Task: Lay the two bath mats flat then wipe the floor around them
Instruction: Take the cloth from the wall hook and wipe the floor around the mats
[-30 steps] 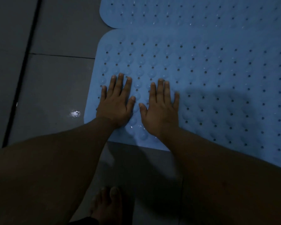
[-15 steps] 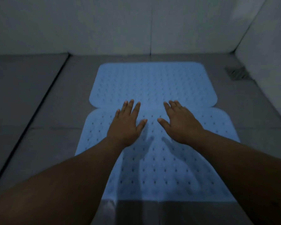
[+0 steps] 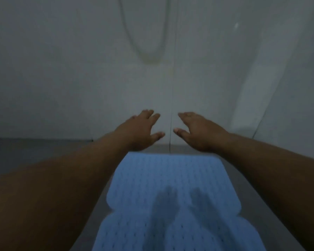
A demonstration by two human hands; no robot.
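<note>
Two light blue perforated bath mats lie flat on the grey floor, end to end. The far mat (image 3: 170, 174) reaches toward the wall, and the near mat (image 3: 179, 234) runs to the bottom edge of the view. My left hand (image 3: 140, 131) and my right hand (image 3: 198, 131) are raised in the air above the far mat's end, palms down, fingers spread, holding nothing. Their shadows fall on the mats near the seam between them.
A pale tiled wall (image 3: 80, 78) fills the upper half, with a hose loop (image 3: 150, 51) hanging on it. Grey floor (image 3: 25, 153) shows on both sides of the mats. A second wall or panel (image 3: 279, 87) stands at the right.
Both hands lifted off the near mat and moved forward and up. The view tilted upward from the floor to the wall.
</note>
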